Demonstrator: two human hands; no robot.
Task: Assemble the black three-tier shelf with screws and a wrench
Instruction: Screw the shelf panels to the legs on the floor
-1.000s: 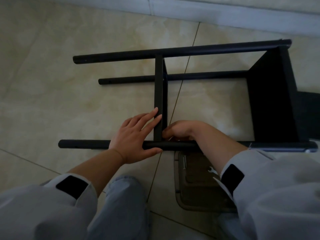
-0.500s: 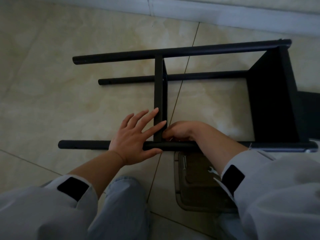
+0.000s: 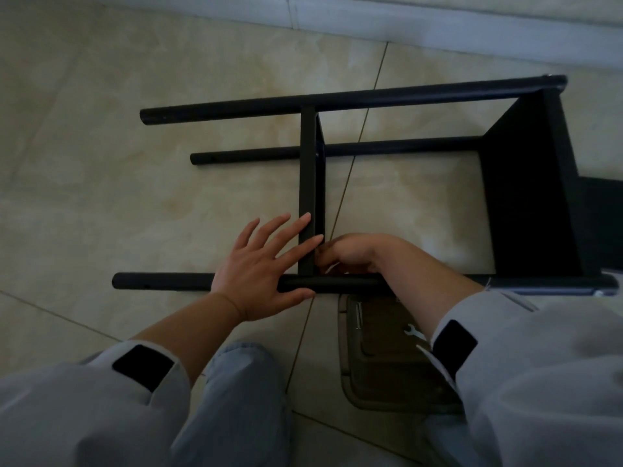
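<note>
The black shelf frame (image 3: pixel 371 96) lies on its side on the tiled floor, round legs running left to right. A middle shelf board (image 3: pixel 308 176) stands edge-on between the legs, and an end board (image 3: pixel 526 203) closes the right side. My left hand (image 3: pixel 259 267) lies flat with straight fingers on the near leg (image 3: pixel 161 281) and against the middle board. My right hand (image 3: pixel 354 252) is curled at the joint of the middle board and near leg; whatever its fingertips pinch is hidden. A small silver wrench (image 3: pixel 413 332) lies on a brown tray (image 3: pixel 377 382).
The brown tray sits on the floor under my right forearm, with a few screws (image 3: pixel 358 315) at its left edge. My knee (image 3: pixel 236 382) is at the bottom centre. A white baseboard (image 3: pixel 404 25) runs along the top. A dark flat panel (image 3: pixel 603 224) lies at far right.
My left hand's fingers have spread a little wider on the leg and board. The right hand stays at the joint with only slight movement. The frame has not moved.
</note>
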